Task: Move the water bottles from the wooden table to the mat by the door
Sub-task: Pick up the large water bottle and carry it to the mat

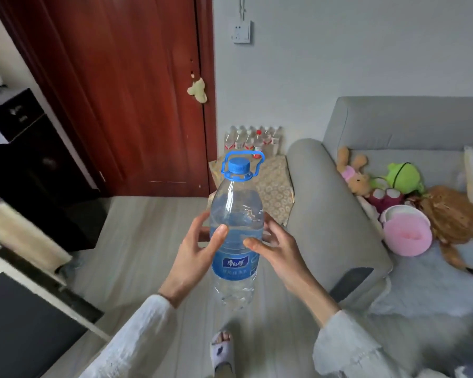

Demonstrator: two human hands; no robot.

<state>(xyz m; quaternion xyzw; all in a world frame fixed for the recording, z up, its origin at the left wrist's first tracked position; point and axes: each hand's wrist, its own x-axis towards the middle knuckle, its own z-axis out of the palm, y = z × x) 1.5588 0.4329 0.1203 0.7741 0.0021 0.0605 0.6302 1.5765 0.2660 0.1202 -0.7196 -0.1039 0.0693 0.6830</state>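
Note:
A large clear water bottle [236,214] with a blue cap, blue carry handle and blue label stands upright in the air between both my hands. My left hand [195,255] grips its left side with the thumb across the front. Its right side is clasped by my right hand [275,248]. Beyond the bottle, a patterned beige mat [275,186] lies on the floor between the red-brown door [126,91] and the sofa arm. A pack of small water bottles [253,139] stands at the mat's far end against the wall.
A grey sofa [339,214] with several plush toys and a pink bowl fills the right side. Dark furniture [33,165] stands at the left, with a white-edged black surface [25,323] at the lower left. My slippered foot [222,350] is on the pale floor.

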